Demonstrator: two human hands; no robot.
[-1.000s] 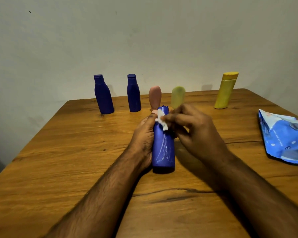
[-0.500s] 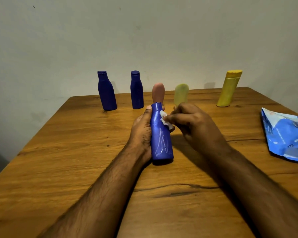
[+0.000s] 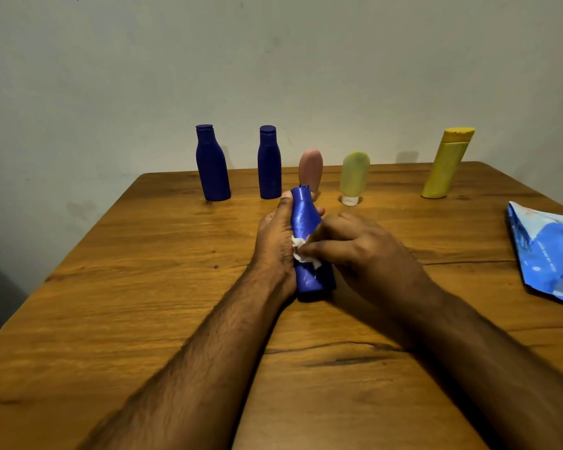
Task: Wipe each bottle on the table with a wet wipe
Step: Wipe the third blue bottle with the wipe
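Note:
My left hand (image 3: 273, 245) grips a blue bottle (image 3: 303, 219) that stands on the wooden table (image 3: 143, 287), leaning slightly. My right hand (image 3: 361, 251) pinches a small white wet wipe (image 3: 301, 253) against the lower middle of that bottle. Behind it, along the far edge, stand two dark blue bottles (image 3: 211, 164) (image 3: 269, 164), a pink tube (image 3: 311, 167), a pale green tube (image 3: 354, 177) on its white cap, and a tilted yellow bottle (image 3: 446, 164).
A blue wet-wipe pack (image 3: 546, 251) lies at the right edge of the table. A plain wall rises right behind the far table edge.
My right hand has slid the wipe down the bottle from its neck to its lower middle. My left hand keeps its hold on the bottle.

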